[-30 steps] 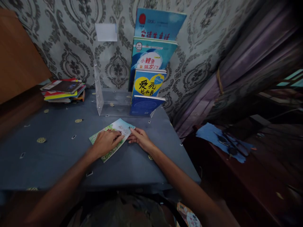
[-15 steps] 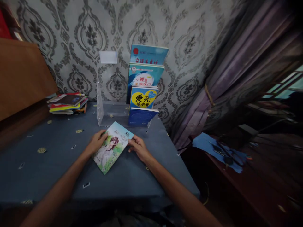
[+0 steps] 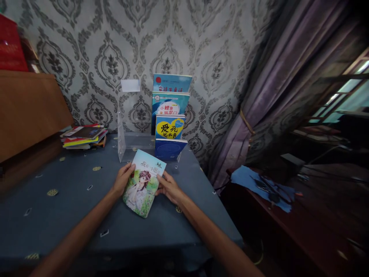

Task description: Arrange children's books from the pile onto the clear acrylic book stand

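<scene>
A thin book (image 3: 144,184) with a pale blue and green cover, an illustrated figure and Chinese lettering is held between my two hands, its front facing me. My left hand (image 3: 123,180) is closed on its left edge. My right hand (image 3: 169,186) grips the right edge, thumb on the cover. Just behind the book stands a clear acrylic rack (image 3: 120,140) with tiers. On the rack's right side several books rise in steps: a dark blue one (image 3: 170,150) in front, a yellow-and-blue one (image 3: 169,127), then two teal-blue ones (image 3: 170,103) behind.
A pile of books and magazines (image 3: 83,136) lies at the left on the blue patterned tablecloth (image 3: 72,207). Beyond it is a brown wooden board (image 3: 29,111). Patterned wallpaper backs the table. To the right are a purple curtain (image 3: 245,111) and a blue cloth (image 3: 259,186) on a dark red surface.
The book has turned more upright and sits slightly further right, with both hands still on it. The view has tilted up a little, so the rack appears lower.
</scene>
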Demonstrator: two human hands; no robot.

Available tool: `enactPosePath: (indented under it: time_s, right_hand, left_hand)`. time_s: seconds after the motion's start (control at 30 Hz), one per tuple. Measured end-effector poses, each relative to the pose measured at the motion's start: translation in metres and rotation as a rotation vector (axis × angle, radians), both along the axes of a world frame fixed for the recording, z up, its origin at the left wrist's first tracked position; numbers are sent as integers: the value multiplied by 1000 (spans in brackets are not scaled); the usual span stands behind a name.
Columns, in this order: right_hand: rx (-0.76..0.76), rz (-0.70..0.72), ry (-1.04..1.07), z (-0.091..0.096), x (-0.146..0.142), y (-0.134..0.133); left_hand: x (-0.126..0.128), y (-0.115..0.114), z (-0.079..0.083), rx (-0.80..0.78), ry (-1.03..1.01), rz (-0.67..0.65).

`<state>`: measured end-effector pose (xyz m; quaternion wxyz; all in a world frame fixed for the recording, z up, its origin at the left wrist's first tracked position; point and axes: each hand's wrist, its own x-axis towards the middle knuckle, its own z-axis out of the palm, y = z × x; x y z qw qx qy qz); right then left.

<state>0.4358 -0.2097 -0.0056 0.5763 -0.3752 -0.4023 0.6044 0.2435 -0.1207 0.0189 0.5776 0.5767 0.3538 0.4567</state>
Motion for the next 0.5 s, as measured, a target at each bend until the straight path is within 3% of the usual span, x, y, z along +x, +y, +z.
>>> enactPosePath:
  time_s: [0.17,0.37,0.5]
  right_hand:
    - [87,-115,-132,10,23,2]
    - [82,-301,-263,12,56,7]
    - [105,-422,-347,16,81,20]
  left_hand:
    - [22,5,-5,43,48,16]
    - [63,13,-14,-54,30,-16]
    - [83,22,-12,-6,35,-29]
